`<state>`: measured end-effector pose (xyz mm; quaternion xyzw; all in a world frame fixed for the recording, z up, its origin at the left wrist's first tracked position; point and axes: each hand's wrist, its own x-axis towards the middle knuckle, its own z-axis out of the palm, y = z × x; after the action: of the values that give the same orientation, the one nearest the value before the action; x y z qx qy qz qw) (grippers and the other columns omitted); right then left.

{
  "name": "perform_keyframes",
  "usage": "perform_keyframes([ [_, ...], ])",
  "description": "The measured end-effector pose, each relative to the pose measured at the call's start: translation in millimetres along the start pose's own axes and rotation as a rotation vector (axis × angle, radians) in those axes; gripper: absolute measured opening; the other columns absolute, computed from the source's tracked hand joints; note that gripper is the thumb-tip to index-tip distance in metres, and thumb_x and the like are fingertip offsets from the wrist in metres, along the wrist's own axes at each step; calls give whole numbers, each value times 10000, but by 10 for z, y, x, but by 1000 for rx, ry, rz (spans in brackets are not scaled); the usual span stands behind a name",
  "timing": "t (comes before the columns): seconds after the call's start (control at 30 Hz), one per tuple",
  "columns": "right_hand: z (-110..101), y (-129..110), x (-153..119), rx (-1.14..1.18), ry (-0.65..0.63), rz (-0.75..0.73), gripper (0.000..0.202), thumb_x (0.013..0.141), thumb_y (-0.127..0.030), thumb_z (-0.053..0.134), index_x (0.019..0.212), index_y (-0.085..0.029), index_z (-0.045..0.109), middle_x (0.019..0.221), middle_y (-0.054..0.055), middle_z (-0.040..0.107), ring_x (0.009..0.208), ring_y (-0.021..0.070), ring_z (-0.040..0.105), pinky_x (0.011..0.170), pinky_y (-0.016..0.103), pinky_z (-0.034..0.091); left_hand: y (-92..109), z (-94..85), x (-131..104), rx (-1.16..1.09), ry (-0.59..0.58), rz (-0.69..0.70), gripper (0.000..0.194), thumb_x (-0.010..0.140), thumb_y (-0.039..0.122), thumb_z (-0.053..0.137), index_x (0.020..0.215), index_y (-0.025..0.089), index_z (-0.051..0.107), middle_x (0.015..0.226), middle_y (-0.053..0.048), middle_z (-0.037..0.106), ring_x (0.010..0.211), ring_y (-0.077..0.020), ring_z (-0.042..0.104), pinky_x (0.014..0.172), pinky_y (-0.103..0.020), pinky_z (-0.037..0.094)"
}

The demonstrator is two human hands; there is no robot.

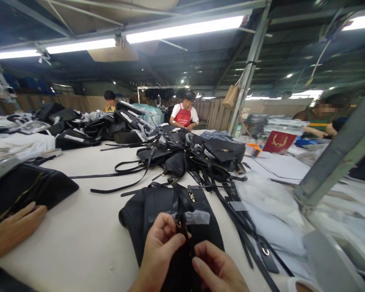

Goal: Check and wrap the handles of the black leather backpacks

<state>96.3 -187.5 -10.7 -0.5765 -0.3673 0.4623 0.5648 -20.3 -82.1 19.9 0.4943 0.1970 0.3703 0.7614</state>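
Black bag [159, 202], gold clasp [192, 197], cream table [88, 239]

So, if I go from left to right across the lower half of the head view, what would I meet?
A co-worker's hand, the camera wearer's left hand, their right hand, a black tab with a metal ring, a grey metal post.

The left hand [160, 243] is reaching up from below, its fingers [164, 222] curling and its thumb [175, 243] pressing toward them in a pinching grip. The right hand [215, 264] is sitting slightly lower, just beside it, its bent forefinger [204, 248] and thumb also pinching.
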Motion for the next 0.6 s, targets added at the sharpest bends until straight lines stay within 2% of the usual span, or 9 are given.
perform_keyframes([
  [0.13,28,-6,289,26,135,-104,254,713,-388,723,767,-179,589,628,-48,519,557,100,457,505,208,364,-26,6,478,88,108,162,265,685,166,690,709,213,431,665,68,579,695,-95,567,681,-192,404],
  [0.23,11,45,510,63,172,-99,295,685,-413,732,772,-172,587,580,-57,516,504,94,451,467,205,355,-61,-108,654,96,135,122,251,664,210,710,765,207,480,636,73,586,633,-84,540,643,-188,385],
  [0.33,-8,127,629,90,187,-99,374,648,-491,743,763,-167,595,585,-39,551,499,100,472,462,211,372,-97,-235,544,124,106,-21,278,661,332,736,790,169,551,655,1,653,632,-114,574,618,-210,407],
  [0.43,5,219,639,104,165,-85,413,634,-543,749,721,-163,613,553,-38,540,480,98,464,453,215,363,-136,-290,301,151,77,-155,340,673,451,722,707,147,576,633,-17,625,596,-110,545,561,-209,397],
  [0.6,52,262,559,101,117,-65,400,637,-530,775,707,-154,657,538,-37,539,477,86,438,451,211,327,-148,-227,91,226,54,-224,290,612,391,737,652,121,637,626,13,564,528,-74,439,495,-204,356],
])
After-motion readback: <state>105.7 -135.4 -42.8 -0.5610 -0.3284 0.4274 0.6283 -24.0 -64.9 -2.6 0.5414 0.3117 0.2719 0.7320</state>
